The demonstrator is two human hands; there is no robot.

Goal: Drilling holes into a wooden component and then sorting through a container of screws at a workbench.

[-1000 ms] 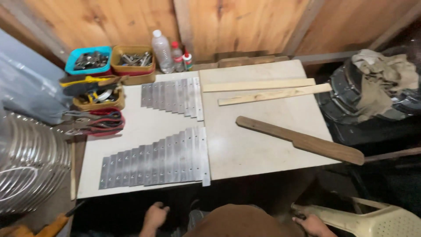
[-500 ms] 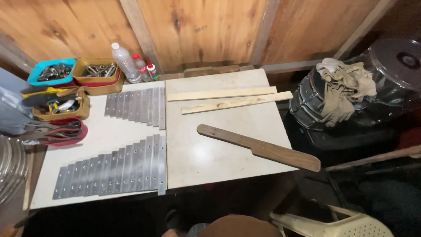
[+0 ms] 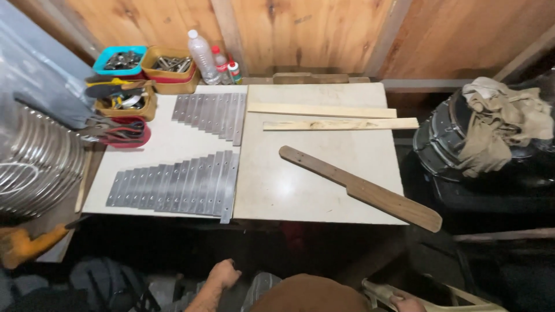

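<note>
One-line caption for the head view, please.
Left hand and right hand low before a table bearing metal bars, wooden strips and a wooden paddle.

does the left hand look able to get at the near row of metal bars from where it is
Probably yes. The left hand sits low, just below the table edge, and the near row of metal bars lies along that front edge with nothing between them.

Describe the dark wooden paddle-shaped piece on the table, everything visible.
The dark wooden piece is one long flat brown board, narrow with a rounded end at upper left, stepping wider toward lower right. It lies flat and diagonal on the pale table, its wide end overhanging the front right corner. Neither hand touches it.
</note>
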